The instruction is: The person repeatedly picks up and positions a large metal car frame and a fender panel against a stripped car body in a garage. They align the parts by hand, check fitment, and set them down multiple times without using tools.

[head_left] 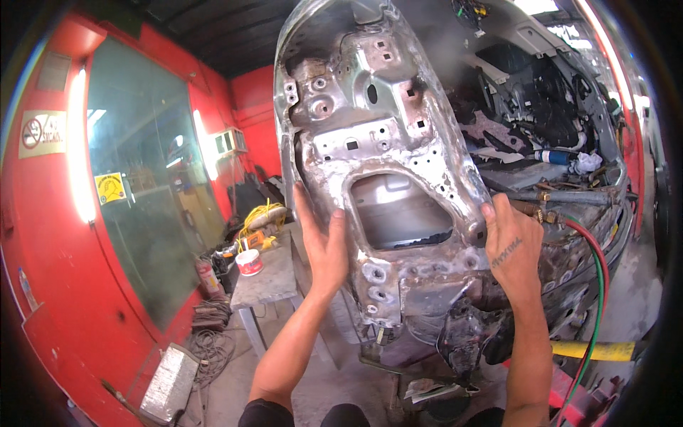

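Observation:
A large bare-metal car body panel [331, 164] stands upright in front of me, leaning slightly left. Scorch marks, bolt holes and one big rounded opening show on it. My left hand [326, 250] grips its left edge, thumb on the near face and fingers along the side. At the right edge, my right hand [514, 245] is closed round the metal, its thumb on the face and the other fingertips hidden behind. Just beyond my right hand lies a brass gas torch fitting [546, 215], joined to a red hose [596, 245] and a green hose [599, 306].
An open car body [562, 178] with a blue can [553, 156] fills the right. On the left, a small table [265, 281] carries a white-and-red tub [249, 262] and yellow cord [265, 217]. Coiled cable [212, 352] and a silver box [171, 384] lie on the floor.

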A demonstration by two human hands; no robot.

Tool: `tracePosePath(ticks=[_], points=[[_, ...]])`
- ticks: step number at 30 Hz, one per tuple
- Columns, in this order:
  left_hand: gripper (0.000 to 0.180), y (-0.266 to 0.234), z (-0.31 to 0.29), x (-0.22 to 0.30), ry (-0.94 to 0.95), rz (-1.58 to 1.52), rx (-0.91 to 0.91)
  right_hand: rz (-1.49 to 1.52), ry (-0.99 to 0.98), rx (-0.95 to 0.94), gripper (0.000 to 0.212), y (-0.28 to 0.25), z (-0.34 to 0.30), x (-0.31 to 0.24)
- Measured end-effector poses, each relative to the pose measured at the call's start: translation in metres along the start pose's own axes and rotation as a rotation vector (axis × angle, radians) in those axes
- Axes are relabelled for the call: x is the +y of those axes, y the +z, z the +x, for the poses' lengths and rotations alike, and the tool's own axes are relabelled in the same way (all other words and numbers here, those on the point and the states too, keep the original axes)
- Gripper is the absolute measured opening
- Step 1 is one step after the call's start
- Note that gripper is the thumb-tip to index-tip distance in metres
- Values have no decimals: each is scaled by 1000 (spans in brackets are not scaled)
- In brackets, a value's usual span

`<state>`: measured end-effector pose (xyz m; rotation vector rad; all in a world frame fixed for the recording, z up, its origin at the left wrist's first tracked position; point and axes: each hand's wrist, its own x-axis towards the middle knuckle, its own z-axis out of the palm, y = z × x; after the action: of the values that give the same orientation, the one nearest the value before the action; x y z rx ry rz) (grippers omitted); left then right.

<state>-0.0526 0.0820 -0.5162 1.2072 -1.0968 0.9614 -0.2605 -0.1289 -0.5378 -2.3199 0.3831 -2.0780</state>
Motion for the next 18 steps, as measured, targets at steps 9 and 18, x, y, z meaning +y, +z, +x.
tracePosePath(ticks=[9, 18], points=[[71, 9, -2, 0, -28, -18, 26, 17, 10, 11, 22, -2, 0, 1], [71, 11, -3, 7, -148, -71, 31, 45, 7, 12, 21, -1, 0, 3]])
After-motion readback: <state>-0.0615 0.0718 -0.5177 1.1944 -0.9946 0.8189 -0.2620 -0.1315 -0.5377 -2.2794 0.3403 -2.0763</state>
